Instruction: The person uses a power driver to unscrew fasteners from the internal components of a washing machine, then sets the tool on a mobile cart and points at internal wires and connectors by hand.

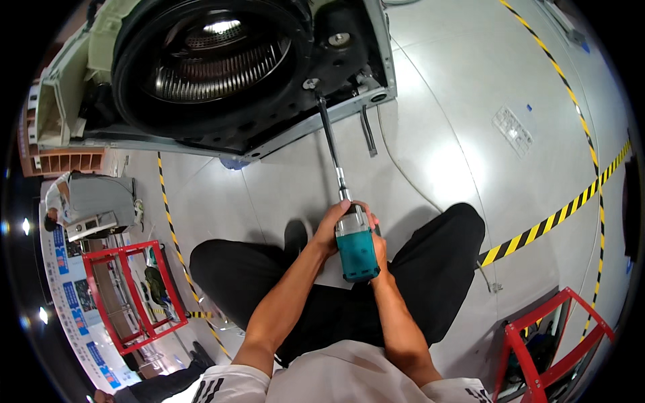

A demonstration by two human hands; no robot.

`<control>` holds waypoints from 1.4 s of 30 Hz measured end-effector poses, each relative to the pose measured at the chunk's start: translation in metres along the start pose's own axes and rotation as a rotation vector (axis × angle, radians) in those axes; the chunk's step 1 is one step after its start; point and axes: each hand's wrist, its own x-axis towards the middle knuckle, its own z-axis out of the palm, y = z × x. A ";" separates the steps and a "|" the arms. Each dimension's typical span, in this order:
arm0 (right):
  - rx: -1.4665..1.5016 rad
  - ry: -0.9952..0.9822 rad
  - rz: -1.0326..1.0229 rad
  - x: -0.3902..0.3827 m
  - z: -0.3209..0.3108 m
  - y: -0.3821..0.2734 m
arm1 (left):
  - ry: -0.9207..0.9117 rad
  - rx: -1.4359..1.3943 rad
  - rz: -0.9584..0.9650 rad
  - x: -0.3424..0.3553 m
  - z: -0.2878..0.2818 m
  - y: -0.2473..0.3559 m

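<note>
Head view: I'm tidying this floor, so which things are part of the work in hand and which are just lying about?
In use:
- teal power driver, gripped by left hand and right hand
- its long black extension bit
- opened washing machine with steel drum
- silver bolt at the bit's tip

Lying about:
- clear plastic packet
- red metal racks
- loose black bar

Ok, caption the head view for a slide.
Both hands, left and right, grip a teal power driver whose long bit meets a bolt on an opened washing machine.

Both hands [349,228] clasped together (arms outstretched)
</note>
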 end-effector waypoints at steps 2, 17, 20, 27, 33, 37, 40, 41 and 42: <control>-0.040 -0.031 -0.008 0.004 0.000 0.003 | 0.029 0.022 -0.001 0.005 0.000 0.003; -0.119 -0.071 -0.054 0.019 0.004 0.009 | 0.029 -0.008 -0.065 0.019 -0.009 0.017; -0.073 0.014 -0.134 0.015 0.005 0.006 | 0.019 0.029 -0.062 0.013 -0.006 0.013; -0.133 -0.079 -0.077 0.017 0.004 0.012 | 0.005 -0.005 -0.031 0.018 -0.010 0.014; -0.099 -0.085 -0.075 0.020 0.006 0.016 | 0.050 -0.018 -0.022 0.019 -0.013 0.013; -0.096 -0.074 -0.122 0.020 0.008 0.020 | 0.045 0.006 -0.005 0.019 -0.014 0.013; -0.129 -0.085 -0.073 0.019 0.008 0.018 | 0.068 0.002 -0.015 0.018 -0.011 0.014; -0.131 -0.087 -0.072 0.019 0.008 0.016 | 0.048 -0.022 -0.016 0.019 -0.011 0.014; -0.135 -0.089 -0.069 0.019 0.007 0.014 | 0.027 -0.047 -0.018 0.019 -0.012 0.014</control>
